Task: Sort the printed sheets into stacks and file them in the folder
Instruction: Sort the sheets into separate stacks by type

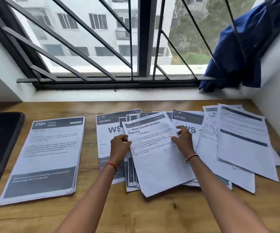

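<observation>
Desk [152,216]: wood, bearing all the paper.
Loose heap [240,148]: right of the sorted stack [48,157], fanned and overlapping, unsorted I'd say, crowding every pull.
Sorted stack: squared up, headed 2384.
Folder [1,148]: black, just left of the sorted stack, waiting.
Top sheet [156,165]: atop the heap, held for reading its heading, likely.
Left hand [120,145]: pinches its left edge.
Right hand [184,140]: fingers curled on its right edge.
</observation>
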